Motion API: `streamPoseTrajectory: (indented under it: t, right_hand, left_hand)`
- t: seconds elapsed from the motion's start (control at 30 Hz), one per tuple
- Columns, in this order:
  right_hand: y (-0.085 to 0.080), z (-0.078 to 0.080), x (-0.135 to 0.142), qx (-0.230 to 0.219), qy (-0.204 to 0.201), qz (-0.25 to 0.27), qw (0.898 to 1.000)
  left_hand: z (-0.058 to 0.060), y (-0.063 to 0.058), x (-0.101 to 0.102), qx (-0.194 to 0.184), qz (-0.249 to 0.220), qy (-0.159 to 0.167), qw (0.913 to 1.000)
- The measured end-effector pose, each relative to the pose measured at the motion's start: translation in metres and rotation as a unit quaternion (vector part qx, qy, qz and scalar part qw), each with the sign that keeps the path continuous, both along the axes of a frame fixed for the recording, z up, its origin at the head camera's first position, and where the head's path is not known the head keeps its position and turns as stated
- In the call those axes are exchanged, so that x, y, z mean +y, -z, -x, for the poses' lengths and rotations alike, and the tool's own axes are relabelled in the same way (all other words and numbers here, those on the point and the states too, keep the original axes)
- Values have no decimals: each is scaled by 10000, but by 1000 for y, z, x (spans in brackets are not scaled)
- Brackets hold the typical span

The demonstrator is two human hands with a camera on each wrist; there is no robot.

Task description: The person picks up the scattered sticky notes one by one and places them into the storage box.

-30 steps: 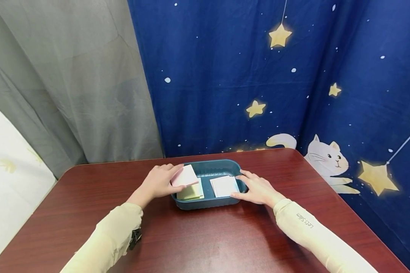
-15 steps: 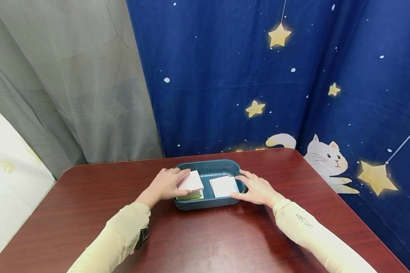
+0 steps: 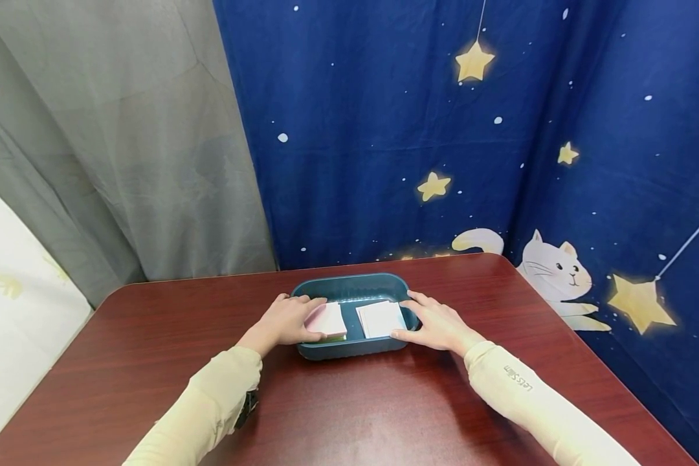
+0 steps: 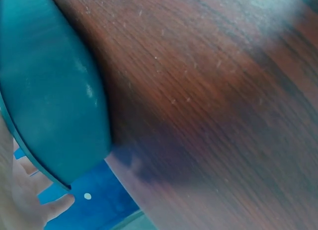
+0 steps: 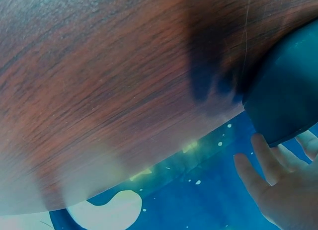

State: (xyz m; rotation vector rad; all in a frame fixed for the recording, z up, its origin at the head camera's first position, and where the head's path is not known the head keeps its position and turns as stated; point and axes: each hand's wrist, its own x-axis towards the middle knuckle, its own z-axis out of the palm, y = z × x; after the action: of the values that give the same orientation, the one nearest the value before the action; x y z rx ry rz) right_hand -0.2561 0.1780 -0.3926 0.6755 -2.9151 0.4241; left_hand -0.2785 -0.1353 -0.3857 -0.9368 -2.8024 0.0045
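Note:
A dark teal plastic basket (image 3: pixel 349 351) stands on the table. Inside its left half, my left hand (image 3: pixel 285 320) holds a pale pink pad of sticky notes (image 3: pixel 329 320) between thumb and fingers. A sliver of yellow-green pad shows beneath it. In the right half lies a stack of white sticky notes (image 3: pixel 378 320). My right hand (image 3: pixel 437 321) reaches over the basket's right end, its thumb and fingertips at the front and back edges of the white stack. Both wrist views show fingers by the basket's outer wall (image 4: pixel 54 91); the pads are hidden there.
The reddish-brown wooden table (image 3: pixel 349 414) extends around the basket, its far edge close behind. A grey curtain (image 3: pixel 122 129) and a blue star-patterned curtain (image 3: pixel 373 129) hang beyond it. A black band (image 3: pixel 247 408) sits at the left sleeve.
My left hand has moved slightly right and down, lowering the pink pad onto the yellow-green one and covering most of it. The right hand and white stack have stayed in place.

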Motion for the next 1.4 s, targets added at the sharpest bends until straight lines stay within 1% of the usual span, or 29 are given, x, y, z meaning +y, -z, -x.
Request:
streamPoseTrajectory:
  t: [0.23, 0.37, 0.5, 0.6, 0.7, 0.87, 1.2, 1.3, 1.4]
  right_hand:
    - [0, 0, 0, 23, -14, 35, 10000]
    - [0, 0, 0, 4, -7, 15, 10000]
    - [0, -1, -1, -20, 4, 4, 10000]
    - [-1, -1, 0, -11, 4, 6, 10000]
    - [-1, -1, 0, 13, 0, 3, 10000]
    - [-1, -1, 1, 5, -10, 2, 10000]
    - [-1, 1, 0, -20, -14, -19, 10000]
    - [-1, 2, 0, -11, -37, -8, 10000]
    - [-1, 2, 0, 4, -42, 7, 10000]
  left_hand:
    - [1, 1, 0, -284, 23, -134, 9995]
    - [2, 0, 2, -556, 115, -319, 9979]
    - [3, -1, 4, -784, 208, -434, 9958]
    - [3, -2, 6, -922, 257, -469, 9943]
    - [5, -3, 8, -993, 405, -503, 9930]
    - [7, -1, 11, -996, 599, -500, 9920]
    - [9, -2, 13, -1131, 742, -614, 9889]
    - [7, -2, 12, -947, 639, -566, 9918]
    - [3, 0, 9, -503, 360, -511, 9968]
